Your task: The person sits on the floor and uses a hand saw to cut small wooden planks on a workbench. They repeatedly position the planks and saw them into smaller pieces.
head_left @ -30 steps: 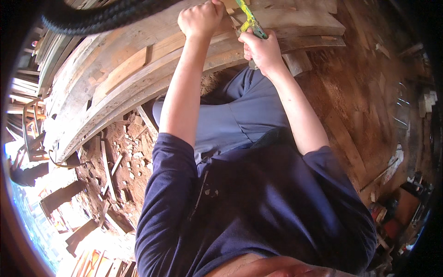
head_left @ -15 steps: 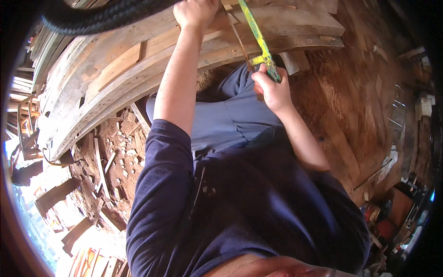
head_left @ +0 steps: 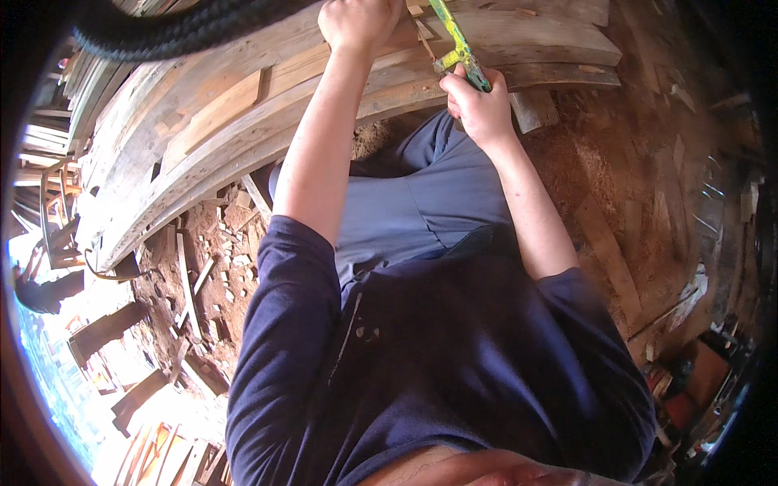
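My right hand [head_left: 483,104] is closed around the handle of a yellow-green hand tool [head_left: 456,42], whose long body runs up and away across the curved wooden timbers [head_left: 243,121]. My left hand [head_left: 361,21] is clenched into a fist at the top edge, pressed on the same timbers just left of the tool. Whether anything is inside that fist is hidden. Both bare forearms reach up from my dark blue sleeves, above my grey-blue trouser legs [head_left: 421,202].
A thick black rope [head_left: 178,32] arcs across the top left. Wood scraps and offcuts [head_left: 211,267] litter the dirt below the timbers. Sawdust and loose boards [head_left: 616,211] cover the ground at right. Wooden stools or frames [head_left: 105,332] stand at lower left.
My right hand drew the tool back toward my body, then pushed it up toward the timbers again. My left fist stayed on the wood, edging slightly upward.
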`<action>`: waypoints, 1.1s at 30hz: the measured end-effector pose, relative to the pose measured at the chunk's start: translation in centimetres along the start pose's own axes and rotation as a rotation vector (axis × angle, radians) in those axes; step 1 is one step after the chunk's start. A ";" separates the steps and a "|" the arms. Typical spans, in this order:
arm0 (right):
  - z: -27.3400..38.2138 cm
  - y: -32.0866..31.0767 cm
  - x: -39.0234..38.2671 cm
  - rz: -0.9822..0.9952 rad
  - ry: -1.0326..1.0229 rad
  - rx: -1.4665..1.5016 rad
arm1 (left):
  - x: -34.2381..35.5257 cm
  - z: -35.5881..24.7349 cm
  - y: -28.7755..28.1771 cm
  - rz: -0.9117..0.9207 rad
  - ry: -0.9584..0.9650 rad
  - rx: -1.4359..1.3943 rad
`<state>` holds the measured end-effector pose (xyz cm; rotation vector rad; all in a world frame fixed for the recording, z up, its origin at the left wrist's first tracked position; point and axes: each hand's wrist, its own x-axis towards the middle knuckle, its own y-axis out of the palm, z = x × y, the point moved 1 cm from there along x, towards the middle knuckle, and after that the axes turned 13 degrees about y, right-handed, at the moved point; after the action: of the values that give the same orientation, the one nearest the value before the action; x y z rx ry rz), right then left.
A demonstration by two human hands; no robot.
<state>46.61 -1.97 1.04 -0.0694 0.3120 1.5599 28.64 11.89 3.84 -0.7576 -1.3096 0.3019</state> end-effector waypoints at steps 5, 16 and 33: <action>-1.5 0.7 -0.8 -0.044 -0.122 -0.126 | -0.2 -0.2 0.3 -0.108 0.045 0.012; -0.5 -0.1 -5.0 0.056 0.099 0.110 | 0.0 0.3 1.8 -0.082 -0.013 0.022; -1.6 -2.3 -6.7 -0.051 0.000 -0.177 | 1.0 1.1 0.4 0.226 -0.183 -0.078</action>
<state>48.78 -8.88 0.78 -0.2139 0.1703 1.5344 27.98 13.11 4.43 -0.9644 -1.4155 0.5136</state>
